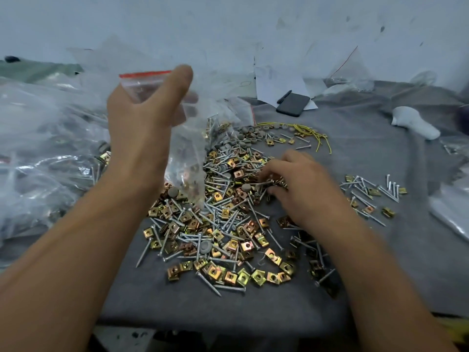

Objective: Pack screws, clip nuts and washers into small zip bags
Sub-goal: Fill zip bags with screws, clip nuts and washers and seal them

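My left hand [142,118] is raised above the pile and grips a small clear zip bag [187,158] with a red strip at its top; the bag hangs down and touches the heap. A big heap of silver screws [218,219], brass-coloured clip nuts [257,275] and grey round washers [250,137] covers the grey cloth [228,308]. My right hand [291,184] rests low on the heap's right side, its fingers closed around a few screws and clip nuts.
Filled clear plastic bags [43,153] pile up at the left. A black phone [293,104] and white paper [279,82] lie at the back. Yellow wire ties [312,133], a white object [413,123] and a smaller scatter of screws [375,191] sit on the right.
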Demonstrator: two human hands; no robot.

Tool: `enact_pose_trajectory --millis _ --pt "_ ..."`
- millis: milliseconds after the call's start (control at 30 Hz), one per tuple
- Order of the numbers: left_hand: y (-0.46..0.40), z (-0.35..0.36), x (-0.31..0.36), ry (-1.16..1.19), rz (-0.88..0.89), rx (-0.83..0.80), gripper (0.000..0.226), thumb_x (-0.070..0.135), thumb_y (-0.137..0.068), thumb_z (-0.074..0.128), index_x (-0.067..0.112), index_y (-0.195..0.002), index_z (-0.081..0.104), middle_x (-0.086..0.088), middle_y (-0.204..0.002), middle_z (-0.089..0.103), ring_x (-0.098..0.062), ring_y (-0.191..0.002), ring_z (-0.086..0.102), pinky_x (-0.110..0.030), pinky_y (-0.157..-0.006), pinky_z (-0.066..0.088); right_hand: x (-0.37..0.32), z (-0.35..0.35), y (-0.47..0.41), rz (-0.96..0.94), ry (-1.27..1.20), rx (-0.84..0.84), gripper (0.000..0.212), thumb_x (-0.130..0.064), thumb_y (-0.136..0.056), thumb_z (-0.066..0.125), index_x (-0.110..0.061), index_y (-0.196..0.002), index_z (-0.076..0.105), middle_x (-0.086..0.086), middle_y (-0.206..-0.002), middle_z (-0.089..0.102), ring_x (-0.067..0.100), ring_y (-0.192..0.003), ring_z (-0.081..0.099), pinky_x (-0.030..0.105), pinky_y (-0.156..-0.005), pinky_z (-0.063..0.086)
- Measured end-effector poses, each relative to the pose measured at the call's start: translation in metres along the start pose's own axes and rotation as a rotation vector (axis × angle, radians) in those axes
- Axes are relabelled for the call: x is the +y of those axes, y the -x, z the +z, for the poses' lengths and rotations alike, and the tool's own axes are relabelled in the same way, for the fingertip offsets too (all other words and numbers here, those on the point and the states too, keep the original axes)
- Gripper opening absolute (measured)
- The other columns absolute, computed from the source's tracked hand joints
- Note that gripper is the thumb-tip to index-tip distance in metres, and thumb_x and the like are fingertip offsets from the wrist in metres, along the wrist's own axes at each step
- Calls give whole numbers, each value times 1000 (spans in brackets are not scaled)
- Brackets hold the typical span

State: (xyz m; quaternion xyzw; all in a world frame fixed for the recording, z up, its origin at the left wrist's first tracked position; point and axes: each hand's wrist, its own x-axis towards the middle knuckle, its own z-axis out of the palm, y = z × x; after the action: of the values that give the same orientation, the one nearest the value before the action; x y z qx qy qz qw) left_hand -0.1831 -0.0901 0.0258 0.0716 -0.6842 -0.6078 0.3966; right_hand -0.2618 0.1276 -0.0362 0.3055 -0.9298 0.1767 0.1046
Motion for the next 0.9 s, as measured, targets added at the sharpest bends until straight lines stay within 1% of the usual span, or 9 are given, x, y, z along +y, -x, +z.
enact_pose_trajectory --millis 67,233,367,500,600,667,733,833,900 --pt "1 -1 1 -28 6 -22 24 46 -95 74 22 -102 76 -3 -93 81 -24 -87 79 -43 -87 65 2 0 0 2 -4 16 22 -27 -89 80 -41 -104 71 -15 -103 51 15 -112 51 36 -92 46" --pt "5 4 1 -133 13 -72 47 45 -91 79 8 -118 68 -4 -98 80 -18 -89 78 -40 -85 65 7 1 -1 9 -72 47 12 -30 -87 81 -37 -96 76 -17 -96 56 11 -101 52 32 -86 43" --pt "5 6 -1 -140 -7 -87 45 41 -92 80 7 -119 67 -6 -101 79 -20 -93 77 -45 -89 63 10 0 2 72 -259 74 10 -27 -92 77 -36 -92 72 -20 -92 60 2 -86 51 14 -73 36" --pt "6 7 -1 -171 4 -106 49 44 -89 81 8 -118 65 -10 -103 78 -24 -97 76 -49 -91 62 13 -2 4 136 -331 111 7 -29 -94 75 -34 -97 78 -17 -92 69 1 -86 59 17 -72 41" --pt "6 7 -2 -219 28 -159 48 43 -89 83 12 -119 63 -2 -104 76 -13 -96 75 -39 -89 63 10 -7 6 165 -637 167 7 -26 -94 75 -31 -98 78 -15 -86 77 -2 -85 70 13 -75 53" --pt "9 8 -1 -304 68 -270 52 43 -85 86 18 -122 60 6 -108 73 -3 -95 73 -29 -87 62 4 -16 8 162 -878 225 7 -24 -94 76 -27 -99 78 -10 -89 79 4 -85 74 19 -77 58" --pt "14 12 0 -424 136 -393 60 46 -80 89 23 -124 58 10 -113 71 -1 -101 69 -28 -93 57 1 -29 11 123 -1003 281 8 -24 -93 76 -25 -101 78 -5 -91 80 8 -86 75 19 -77 58" --pt "23 22 3 -511 257 -475 64 45 -72 88 25 -124 57 11 -117 68 -3 -108 63 -24 -100 49 -3 -50 16 28 -945 320 7 -27 -94 75 -29 -100 77 -3 -94 79 12 -86 73 20 -74 57" --pt "28 28 5 -488 295 -508 64 40 -72 90 23 -124 57 10 -114 68 -8 -110 64 -30 -100 50 -6 -63 20 -46 -840 336 6 -27 -96 74 -30 -100 76 -4 -92 76 10 -82 70 20 -70 56"
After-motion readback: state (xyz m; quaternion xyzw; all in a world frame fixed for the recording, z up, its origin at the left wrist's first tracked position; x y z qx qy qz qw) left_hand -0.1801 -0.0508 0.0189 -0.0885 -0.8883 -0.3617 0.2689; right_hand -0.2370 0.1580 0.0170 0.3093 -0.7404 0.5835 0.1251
